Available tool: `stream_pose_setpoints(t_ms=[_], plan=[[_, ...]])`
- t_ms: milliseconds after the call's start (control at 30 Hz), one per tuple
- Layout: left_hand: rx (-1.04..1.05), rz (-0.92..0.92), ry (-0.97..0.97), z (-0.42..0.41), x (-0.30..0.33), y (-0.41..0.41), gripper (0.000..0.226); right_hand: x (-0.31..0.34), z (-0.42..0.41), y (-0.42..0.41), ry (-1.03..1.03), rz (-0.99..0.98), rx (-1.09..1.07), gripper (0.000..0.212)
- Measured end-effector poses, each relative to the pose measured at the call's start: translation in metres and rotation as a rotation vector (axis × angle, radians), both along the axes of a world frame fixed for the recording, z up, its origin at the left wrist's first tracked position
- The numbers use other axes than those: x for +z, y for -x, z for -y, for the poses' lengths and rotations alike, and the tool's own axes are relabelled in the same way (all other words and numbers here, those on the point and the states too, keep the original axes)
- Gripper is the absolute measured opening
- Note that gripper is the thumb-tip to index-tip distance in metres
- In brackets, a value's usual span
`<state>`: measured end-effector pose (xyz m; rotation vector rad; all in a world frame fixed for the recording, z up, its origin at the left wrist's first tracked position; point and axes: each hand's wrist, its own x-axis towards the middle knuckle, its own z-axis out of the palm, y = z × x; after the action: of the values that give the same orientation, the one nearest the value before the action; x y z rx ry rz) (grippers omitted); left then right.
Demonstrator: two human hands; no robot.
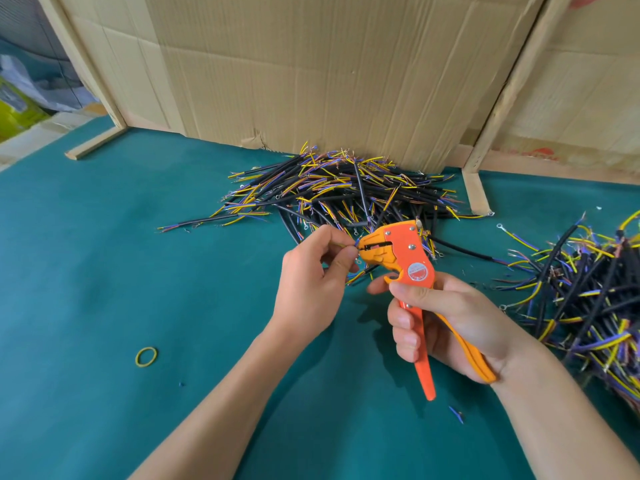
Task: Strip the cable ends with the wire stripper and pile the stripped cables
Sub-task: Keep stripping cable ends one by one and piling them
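My right hand [446, 320] grips the handles of the orange wire stripper [405, 254], whose jaws point left. My left hand [311, 275] pinches a short black cable [362, 273] with yellow and blue cores, holding one thin core end at the stripper's jaws. Most of that cable is hidden behind my left fingers. Behind the tool, against the cardboard, lies a large pile of black cables [339, 188] with yellow and blue cores. A second heap of similar cables [588, 299] lies at the right.
The work surface is a green mat [104, 271]. A cardboard wall [329, 74] with wooden posts stands behind the pile. A yellow rubber band [146, 356] lies at the left. Small insulation scraps [456, 414] dot the mat near my right arm.
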<state>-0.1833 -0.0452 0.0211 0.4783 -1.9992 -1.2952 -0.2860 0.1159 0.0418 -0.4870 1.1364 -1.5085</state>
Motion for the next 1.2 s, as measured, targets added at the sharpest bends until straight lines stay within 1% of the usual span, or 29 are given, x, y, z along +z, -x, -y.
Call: stream_pose_setpoints(t_ms=[67,133,233,267,367,433,533,600,700,733,833,933,967,1100,1200], plan=[[-0.021,-0.023,-0.064,0.000,0.000,0.000,0.009,0.000,0.001,-0.001,0.007,-0.001,-0.010,0.037],[-0.040,-0.066,-0.169,0.000,0.000,0.001,0.006,0.000,0.002,-0.002,0.010,-0.004,-0.025,0.036],[-0.085,-0.115,-0.375,0.001,0.000,0.002,0.006,0.001,0.006,-0.005,0.018,-0.021,-0.059,0.024],[-0.097,-0.117,-0.416,0.001,-0.001,0.002,0.007,0.001,0.007,-0.005,0.021,-0.027,-0.090,0.022],[-0.111,-0.115,-0.484,0.001,-0.003,0.003,0.011,0.000,0.010,-0.007,0.027,-0.015,-0.150,0.026],[-0.124,-0.119,-0.497,0.002,-0.003,0.003,0.017,0.000,0.008,-0.007,0.038,-0.010,-0.112,0.024],[-0.189,-0.110,-0.509,0.002,-0.001,0.001,0.029,-0.001,0.004,-0.006,0.070,0.049,-0.047,0.039],[-0.210,-0.111,-0.520,0.002,0.000,0.000,0.031,-0.001,0.003,-0.004,0.086,0.066,-0.071,0.046],[-0.186,-0.113,-0.536,0.002,0.002,0.000,0.026,-0.001,0.002,0.001,0.091,0.075,-0.146,0.035],[-0.175,-0.112,-0.535,0.003,0.001,0.000,0.024,-0.001,0.001,0.002,0.099,0.076,-0.160,0.035],[-0.129,-0.120,-0.535,0.002,0.001,0.002,0.022,0.002,-0.004,0.006,0.116,0.084,-0.176,0.042],[-0.085,-0.169,-0.584,0.003,0.005,0.002,0.009,0.005,-0.010,0.008,0.122,0.076,-0.119,0.058],[-0.081,-0.184,-0.595,0.004,0.006,0.002,0.008,0.005,-0.010,0.008,0.115,0.070,-0.094,0.061],[-0.023,-0.179,-0.526,0.003,0.008,0.002,0.029,0.004,-0.006,0.001,0.083,0.087,-0.023,0.054],[0.039,-0.131,-0.430,0.001,0.008,0.002,0.031,0.003,-0.001,-0.004,0.056,0.090,0.009,0.061]])
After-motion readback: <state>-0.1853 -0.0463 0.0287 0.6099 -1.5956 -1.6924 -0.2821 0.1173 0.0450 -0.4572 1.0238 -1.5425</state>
